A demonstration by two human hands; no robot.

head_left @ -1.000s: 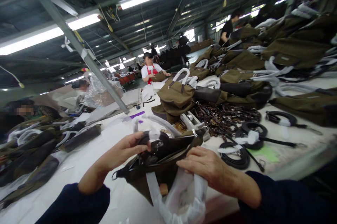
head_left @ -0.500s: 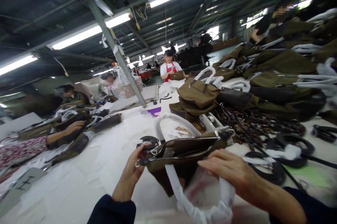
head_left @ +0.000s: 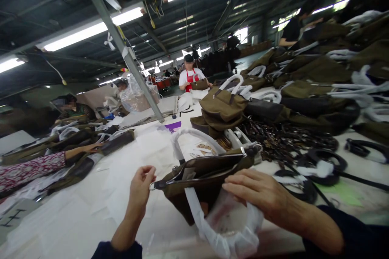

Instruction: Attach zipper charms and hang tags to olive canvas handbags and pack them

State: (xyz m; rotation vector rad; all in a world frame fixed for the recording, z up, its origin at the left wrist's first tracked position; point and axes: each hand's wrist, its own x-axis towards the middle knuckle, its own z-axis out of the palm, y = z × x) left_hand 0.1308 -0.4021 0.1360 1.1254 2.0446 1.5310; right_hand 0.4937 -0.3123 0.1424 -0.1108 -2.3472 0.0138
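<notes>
An olive-brown handbag (head_left: 178,200) stands in front of me with its zip top open. Its two handles are wrapped in white; the near handle (head_left: 223,247) hangs down toward me and the far handle (head_left: 197,134) arches up behind. My right hand (head_left: 255,192) grips the bag's near side below the zip, its thumb hidden. Beside the metal ring at the bag's left end is my left hand (head_left: 142,184), closed with thumb and fingers pinched together. Whether anything small is between them I cannot make out.
Stacked olive bags (head_left: 225,105) stand behind, with a large bag pile (head_left: 322,72) to the right. Dark hardware (head_left: 288,135) and coiled black straps (head_left: 326,161) lie at right. White sheets (head_left: 130,161) cover the table's left. A co-worker's patterned sleeve (head_left: 36,168) reaches among bags there.
My left hand has come off the bag's left corner and moved left, its fingers now pinched. My right hand stays on the bag. The whole view has shifted slightly.
</notes>
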